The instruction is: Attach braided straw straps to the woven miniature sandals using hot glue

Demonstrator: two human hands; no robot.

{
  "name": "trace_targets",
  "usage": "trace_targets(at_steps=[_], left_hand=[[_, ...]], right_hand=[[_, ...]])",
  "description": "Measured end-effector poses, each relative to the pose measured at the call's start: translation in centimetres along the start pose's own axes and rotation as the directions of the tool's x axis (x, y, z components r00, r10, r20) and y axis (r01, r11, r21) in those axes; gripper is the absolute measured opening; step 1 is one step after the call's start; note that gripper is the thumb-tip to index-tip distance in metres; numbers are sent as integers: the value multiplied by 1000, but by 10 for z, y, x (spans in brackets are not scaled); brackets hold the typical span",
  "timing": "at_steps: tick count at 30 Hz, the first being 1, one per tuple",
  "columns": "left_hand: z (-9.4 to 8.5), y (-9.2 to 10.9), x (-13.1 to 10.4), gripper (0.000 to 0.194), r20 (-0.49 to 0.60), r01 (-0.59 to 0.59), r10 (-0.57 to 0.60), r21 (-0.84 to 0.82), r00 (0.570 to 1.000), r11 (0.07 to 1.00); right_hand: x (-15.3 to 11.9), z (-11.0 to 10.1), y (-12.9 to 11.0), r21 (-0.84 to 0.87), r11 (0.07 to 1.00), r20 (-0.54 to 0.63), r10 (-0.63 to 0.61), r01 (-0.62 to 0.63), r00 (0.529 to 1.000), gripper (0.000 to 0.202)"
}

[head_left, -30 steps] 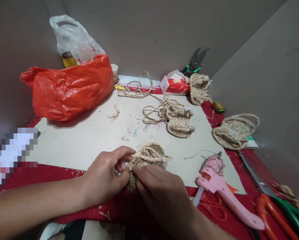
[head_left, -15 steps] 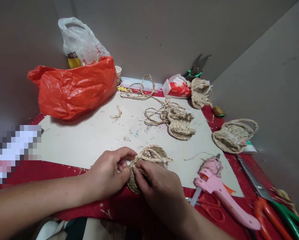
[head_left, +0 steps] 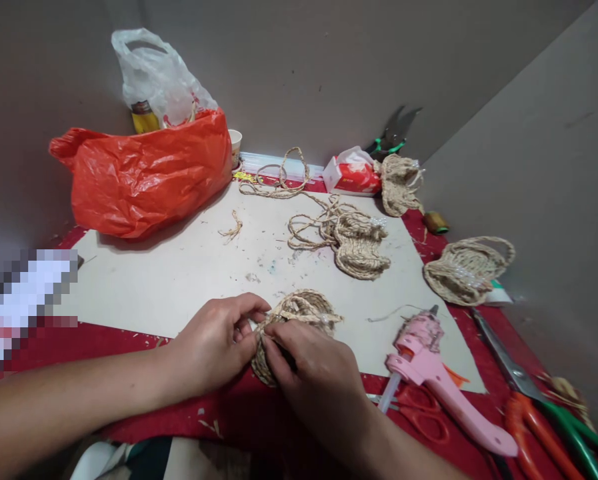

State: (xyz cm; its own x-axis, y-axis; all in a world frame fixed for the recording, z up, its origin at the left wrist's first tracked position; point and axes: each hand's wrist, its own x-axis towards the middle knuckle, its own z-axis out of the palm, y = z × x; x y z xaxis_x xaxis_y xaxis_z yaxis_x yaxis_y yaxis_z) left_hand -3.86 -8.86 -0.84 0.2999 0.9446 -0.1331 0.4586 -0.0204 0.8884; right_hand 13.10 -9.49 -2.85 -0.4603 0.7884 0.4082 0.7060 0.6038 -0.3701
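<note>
A small woven straw piece [head_left: 306,303] made of coiled braid lies at the near edge of the pale board, between my hands. My left hand [head_left: 221,340] pinches its left edge with thumb and fingertips. From the right, my right hand [head_left: 313,367] presses in, thumb and forefinger closed on the braid at the same edge. The fingers hide much of the piece's near side. Clear plastic glints at its right end. Beyond it lies a similar woven piece with braided cords [head_left: 361,247], which neither hand touches.
To the right lie a pink glue gun [head_left: 429,373], red-handled scissors [head_left: 426,413] and large shears [head_left: 521,380]. More woven pieces [head_left: 469,270] rest along the right side. A red plastic bag [head_left: 149,180] stands at back left; a tissue pack [head_left: 353,172] sits by the wall.
Both hands keep their hold on the woven piece with barely any shift. The whole view has slid very slightly.
</note>
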Motion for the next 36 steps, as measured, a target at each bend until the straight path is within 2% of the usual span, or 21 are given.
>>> trace_targets(at_steps=[4, 8, 10, 12, 13, 14, 15, 17, 19, 20, 22, 26, 31, 33, 36], left_hand=[[-2, -2, 2, 25, 35, -36, 34, 58, 999, 998], [-1, -2, 2, 24, 24, -37, 35, 75, 999, 996], [-1, -1, 2, 25, 26, -26, 25, 50, 999, 998], [-1, -1, 3, 25, 29, -14, 14, 13, 999, 1000], [-1, -1, 4, 24, 31, -8, 9, -9, 999, 1000], [-1, -1, 4, 23, 34, -1, 2, -32, 999, 1000], [-2, -1, 5, 22, 38, 6, -4, -51, 999, 999], [-2, 0, 5, 20, 45, 13, -10, -77, 999, 997], [-3, 0, 5, 19, 56, 16, -10, -108, 998, 994], [-3, 0, 5, 19, 61, 17, -9, -131, 998, 991], [-4, 0, 5, 20, 75, 16, -3, -177, 997, 984], [-4, -2, 6, 19, 105, 20, 8, -266, 994, 964], [-7, -8, 8, 24, 121, 61, -9, -434, 993, 899], [-8, -8, 7, 27, 146, 111, -43, -504, 988, 856], [-10, -4, 4, 32, 175, 173, -85, -583, 981, 794]], right_hand=[[1, -5, -3, 20, 999, -17, -43, 43, 999, 17], [-4, -27, -3, 67, 997, 22, -27, 25, 999, 22], [-13, -45, -2, 96, 995, 8, 20, -21, 1000, 24], [-25, -62, -1, 203, 969, 31, 135, -139, 990, 25], [-31, -68, -1, 274, 934, 86, 213, -229, 973, 23], [-37, -71, -1, 343, 873, 166, 306, -346, 937, 20], [-42, -72, -3, 406, 782, 248, 403, -473, 881, 18], [-49, -68, -6, 503, 508, 407, 574, -699, 710, 22], [-51, -58, -11, 553, 232, 518, 657, -800, 549, 34], [-51, -54, -14, 560, 132, 562, 664, -818, 492, 40], [-48, -46, -19, 572, -2, 623, 652, -820, 432, 48], [-44, -34, -31, 704, -176, 582, 698, -688, 417, 56], [-45, -20, -42, 800, -223, 502, 757, -557, 418, 60], [-44, -20, -44, 821, -241, 490, 762, -517, 423, 59], [-44, -23, -45, 830, -298, 504, 762, -472, 405, 59]])
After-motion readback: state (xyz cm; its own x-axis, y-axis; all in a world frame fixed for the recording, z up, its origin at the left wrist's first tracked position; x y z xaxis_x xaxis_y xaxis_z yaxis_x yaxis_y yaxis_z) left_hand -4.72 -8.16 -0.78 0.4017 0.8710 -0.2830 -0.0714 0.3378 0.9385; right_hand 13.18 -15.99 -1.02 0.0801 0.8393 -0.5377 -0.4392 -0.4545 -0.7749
